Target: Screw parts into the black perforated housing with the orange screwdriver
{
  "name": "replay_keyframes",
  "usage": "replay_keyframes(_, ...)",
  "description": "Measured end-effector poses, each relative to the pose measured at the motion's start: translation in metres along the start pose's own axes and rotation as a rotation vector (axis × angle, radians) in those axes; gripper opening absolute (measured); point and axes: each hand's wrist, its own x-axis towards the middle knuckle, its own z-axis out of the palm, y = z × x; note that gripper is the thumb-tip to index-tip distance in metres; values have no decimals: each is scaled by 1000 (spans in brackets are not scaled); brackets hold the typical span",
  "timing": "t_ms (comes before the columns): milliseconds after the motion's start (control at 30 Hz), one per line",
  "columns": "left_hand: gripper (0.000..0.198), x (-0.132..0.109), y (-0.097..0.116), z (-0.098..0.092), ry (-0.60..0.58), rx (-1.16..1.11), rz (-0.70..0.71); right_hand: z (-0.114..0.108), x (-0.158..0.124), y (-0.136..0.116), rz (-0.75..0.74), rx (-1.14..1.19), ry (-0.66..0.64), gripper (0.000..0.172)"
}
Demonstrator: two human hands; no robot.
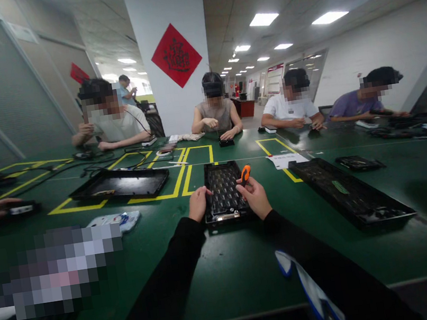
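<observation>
On the green table in front of me lies a black rectangular plastic casing [223, 188], open side up, with rows of bumps inside and a shiny strip near its close end. My left hand [198, 205] is closed at the casing's left rim, its fingertips curled over the edge. Over the right side is my right hand [256, 197], its fingers wrapped round a screwdriver [245, 175] with an orange and black handle. The screwdriver's shaft and tip cannot be made out against the dark casing.
A longer black tray [350, 190] lies to the right, near a small black part [359, 163]. At left are another black tray [121, 184], a plastic packet [126, 221] and cables. A white-and-blue strap [310, 287] is by my right sleeve. Several people sit around the table.
</observation>
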Motion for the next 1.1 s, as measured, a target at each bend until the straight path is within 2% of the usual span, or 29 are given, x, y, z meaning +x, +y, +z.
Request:
replay_keyframes(200,41,1,0,0,10,-13,11,0,3,5,-50,44,59,31)
replay_keyframes(333,42,1,0,0,7,-12,-5,0,5,7,-62,59,100,41)
replay_keyframes(500,43,1,-2,0,3,-14,6,-1,5,8,-41,79,94,45)
replay_keyframes(800,43,1,-2,0,12,-5,8,1,5,5,-3,72,83,37)
replay_keyframes(1100,41,0,1,-1,-3,-21,-28,0,1,-3,8,77,10,25)
